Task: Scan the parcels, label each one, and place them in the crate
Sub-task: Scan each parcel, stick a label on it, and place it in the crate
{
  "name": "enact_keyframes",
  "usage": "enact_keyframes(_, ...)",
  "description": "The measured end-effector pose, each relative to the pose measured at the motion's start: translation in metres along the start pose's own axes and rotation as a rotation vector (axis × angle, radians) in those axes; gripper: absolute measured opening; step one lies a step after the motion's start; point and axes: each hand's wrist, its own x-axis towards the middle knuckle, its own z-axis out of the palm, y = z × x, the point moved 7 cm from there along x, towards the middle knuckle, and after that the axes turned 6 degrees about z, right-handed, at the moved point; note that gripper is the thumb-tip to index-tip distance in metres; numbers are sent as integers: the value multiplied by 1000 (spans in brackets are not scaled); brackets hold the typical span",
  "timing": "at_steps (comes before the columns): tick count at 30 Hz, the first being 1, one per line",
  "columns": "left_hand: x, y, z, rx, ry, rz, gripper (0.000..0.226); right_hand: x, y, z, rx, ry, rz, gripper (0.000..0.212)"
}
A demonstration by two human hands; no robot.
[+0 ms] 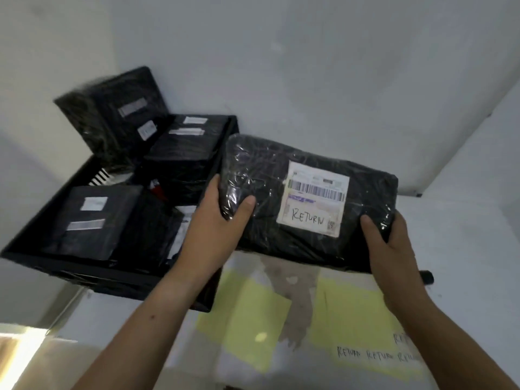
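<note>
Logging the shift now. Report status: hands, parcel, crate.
Both gripping: left hand and right hand on the wrapped parcel, RETURN label up. Parcel at the crate right edge, not yet inside. Crate crowded with other parcels.

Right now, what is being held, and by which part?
A black wrapped parcel marked RETURN, gripped at its two ends: left hand on the left end, right hand on the right.

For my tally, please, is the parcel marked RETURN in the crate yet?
Out: the left hand and right hand hold the parcel raised beside the crate.
</note>
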Motion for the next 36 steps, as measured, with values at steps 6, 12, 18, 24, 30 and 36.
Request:
enact_keyframes(6,7,9,-114,28,188,48,63,-18,-81,85,87,-198,-169,51)
enact_keyframes(12,20,-12,-221,10,330,93,61,-50,-129,183,132,-351,-245,64)
enact_keyframes(18,62,-37,-295,26,284,158,60,-68,-151,253,101,-371,-224,58)
enact_keyframes(24,115,-29,-315,55,179,311,52,-83,-165,278,170,-284,-273,80)
enact_keyframes(30,163,-15,-273,-26,-48,444,57,-141,-116,269,106,-205,-298,84)
enact_keyframes(36,187,-19,-208,-130,-282,459,62,-162,-57,291,-57,-247,-264,106)
